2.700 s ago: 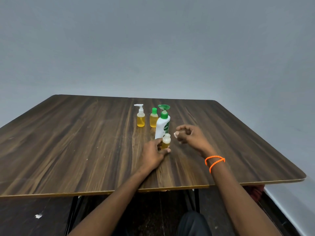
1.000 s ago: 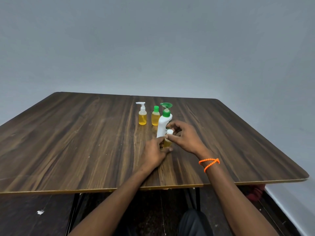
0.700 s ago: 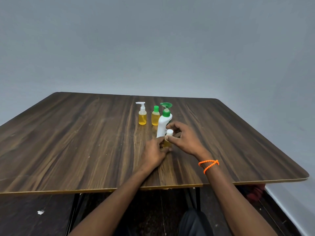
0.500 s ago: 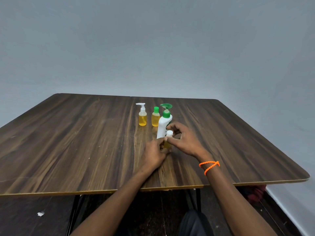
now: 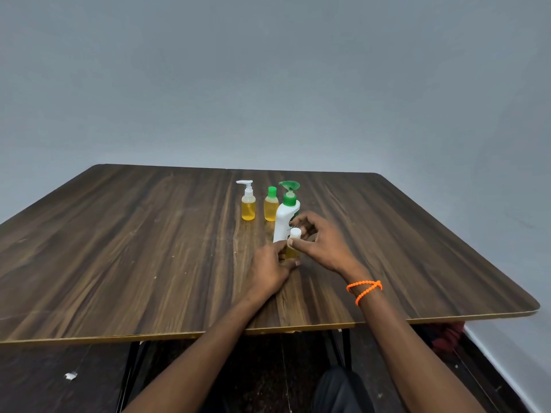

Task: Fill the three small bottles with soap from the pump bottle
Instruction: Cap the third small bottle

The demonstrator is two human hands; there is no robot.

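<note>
Small bottle [image 5: 291, 251] stood on table [image 5: 119, 248], just before pump bottle [image 5: 285, 220], gripped by left hand [image 5: 269, 271]. White cap [image 5: 295, 233] pinched by right hand [image 5: 323, 244]. Two filled bottles [image 5: 248, 205] [image 5: 270, 205] behind.

Dark wooden table [image 5: 149, 248] with pump bottle [image 5: 285, 222] and three small soap bottles [image 5: 248, 205].
</note>
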